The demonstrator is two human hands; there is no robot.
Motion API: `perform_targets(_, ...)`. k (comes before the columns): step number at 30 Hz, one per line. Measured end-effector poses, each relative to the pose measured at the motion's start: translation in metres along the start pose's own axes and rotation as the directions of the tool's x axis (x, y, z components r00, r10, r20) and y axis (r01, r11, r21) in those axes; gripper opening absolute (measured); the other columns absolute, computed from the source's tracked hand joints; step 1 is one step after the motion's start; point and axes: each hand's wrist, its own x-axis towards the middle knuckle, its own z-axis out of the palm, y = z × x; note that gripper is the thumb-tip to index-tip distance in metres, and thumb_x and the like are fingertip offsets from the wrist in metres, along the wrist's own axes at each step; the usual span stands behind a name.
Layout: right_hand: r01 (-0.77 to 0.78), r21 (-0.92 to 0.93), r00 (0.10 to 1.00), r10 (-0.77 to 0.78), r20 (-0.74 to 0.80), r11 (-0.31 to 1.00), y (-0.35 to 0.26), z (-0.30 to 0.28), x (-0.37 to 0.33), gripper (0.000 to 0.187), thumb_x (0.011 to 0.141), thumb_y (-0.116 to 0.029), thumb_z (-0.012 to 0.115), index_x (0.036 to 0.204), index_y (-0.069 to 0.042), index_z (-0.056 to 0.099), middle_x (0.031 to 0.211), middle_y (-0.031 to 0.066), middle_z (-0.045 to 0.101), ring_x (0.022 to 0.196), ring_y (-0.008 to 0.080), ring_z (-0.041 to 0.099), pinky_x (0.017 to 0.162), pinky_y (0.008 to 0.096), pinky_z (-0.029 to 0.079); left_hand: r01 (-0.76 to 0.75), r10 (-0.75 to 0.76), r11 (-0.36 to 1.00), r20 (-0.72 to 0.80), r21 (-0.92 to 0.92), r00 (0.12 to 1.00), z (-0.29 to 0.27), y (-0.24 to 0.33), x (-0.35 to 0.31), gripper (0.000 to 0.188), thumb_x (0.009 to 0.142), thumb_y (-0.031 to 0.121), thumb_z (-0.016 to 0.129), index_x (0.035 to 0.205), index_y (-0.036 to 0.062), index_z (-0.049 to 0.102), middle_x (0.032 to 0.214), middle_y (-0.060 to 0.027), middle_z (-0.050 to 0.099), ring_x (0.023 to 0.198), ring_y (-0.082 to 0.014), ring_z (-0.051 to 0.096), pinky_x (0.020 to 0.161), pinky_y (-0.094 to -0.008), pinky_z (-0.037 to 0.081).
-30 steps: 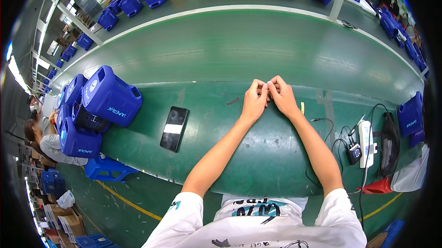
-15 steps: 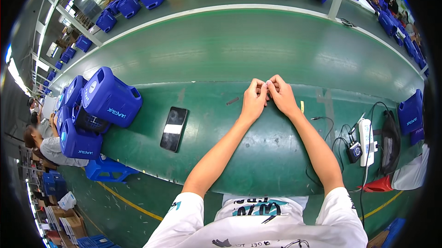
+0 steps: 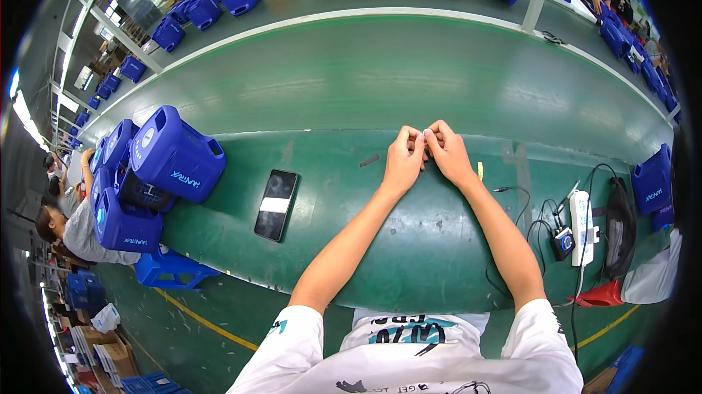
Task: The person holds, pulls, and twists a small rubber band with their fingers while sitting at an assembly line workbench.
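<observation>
Over the far part of the green table, my left hand and my right hand meet, fingers curled and fingertips pressed together. Whatever may be between the fingertips is too small or hidden to make out. A short dark strip lies on the table just left of my left hand. Close to my right wrist there is a small yellow strip. Further left rests a black smartphone, face up and touched by neither hand.
Blue plastic housings are stacked at the table's left end; another blue housing stands at the right. A white power strip, a small black adapter and cables lie right. Beyond runs a green conveyor. A person sits at left.
My hands have stayed in nearly the same place, fingertips still together. At the left, the seated person's arm has risen toward the stacked blue housings.
</observation>
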Motion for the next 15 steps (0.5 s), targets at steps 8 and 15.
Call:
perform_targets(8, 0.003, 0.005, 1.000, -0.003, -0.015, 1.000, -0.0012, 0.0008, -0.0002, 0.022, 0.110, -0.021, 0.059, 0.101, 0.000, 0.058, 0.077, 0.0042, 0.066, 0.067, 0.0074, 0.056, 0.060, 0.0274, 0.045, -0.010, 0.010, 1.000, -0.013, 0.006, 1.000, 0.0003, -0.0028, 0.0005, 0.018, 0.111, 0.018, 0.057, 0.103, 0.0024, 0.057, 0.076, -0.0053, 0.066, 0.060, -0.0092, 0.059, 0.052, -0.0262, 0.049)
perform_targets(15, 0.017, 0.019, 1.000, -0.017, -0.018, 1.000, -0.0025, 0.0012, -0.0005, 0.023, 0.110, -0.021, 0.059, 0.101, -0.001, 0.057, 0.075, 0.0033, 0.064, 0.066, 0.0072, 0.056, 0.059, 0.0275, 0.044, 0.002, -0.002, 1.000, -0.007, 0.003, 1.000, -0.0003, -0.0033, 0.0006, 0.017, 0.111, 0.018, 0.056, 0.104, 0.0026, 0.057, 0.075, -0.0054, 0.066, 0.060, -0.0093, 0.060, 0.051, -0.0261, 0.048)
